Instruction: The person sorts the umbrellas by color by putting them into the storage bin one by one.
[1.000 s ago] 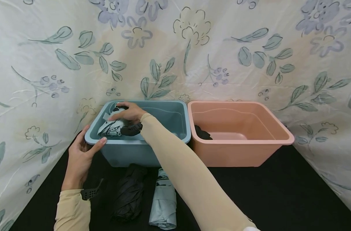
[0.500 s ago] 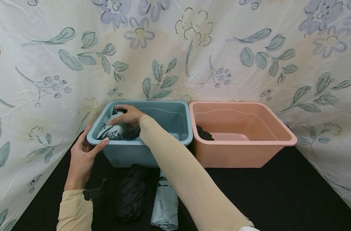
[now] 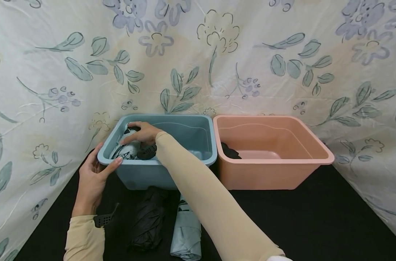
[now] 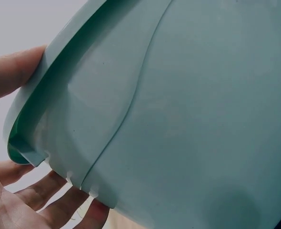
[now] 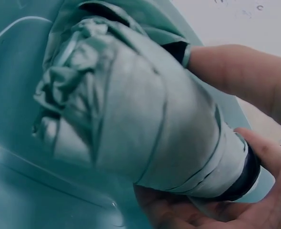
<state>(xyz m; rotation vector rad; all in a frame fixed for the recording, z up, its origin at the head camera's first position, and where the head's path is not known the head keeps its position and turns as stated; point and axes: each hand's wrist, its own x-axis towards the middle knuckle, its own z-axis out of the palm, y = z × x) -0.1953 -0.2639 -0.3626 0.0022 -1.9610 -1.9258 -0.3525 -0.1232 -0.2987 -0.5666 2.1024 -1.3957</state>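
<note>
In the blue bin (image 3: 198, 158), at its left end, lies a light blue-green folded umbrella (image 5: 135, 109), its cloth wrapped round and a dark band at one end. My right hand (image 3: 142, 132) grips it, thumb on one side and fingers on the other in the right wrist view. With my left hand (image 3: 92, 177) I hold the bin's front left corner; in the left wrist view the thumb lies at the rim (image 4: 40, 71) and the fingers touch the outer wall. On the black surface before the bin lie a black folded umbrella (image 3: 147, 221) and another light blue-green umbrella (image 3: 186, 235).
A pink bin (image 3: 276, 174) stands right beside the blue one, with a dark item (image 3: 229, 151) at its left end. A floral curtain (image 3: 217, 54) hangs behind both. My right sleeve (image 3: 201, 188) crosses over the blue bin's front rim.
My right hand, on the umbrella, has sunk slightly lower into the blue bin and shifted a little left. The left hand keeps its hold; the view has shifted a little.
</note>
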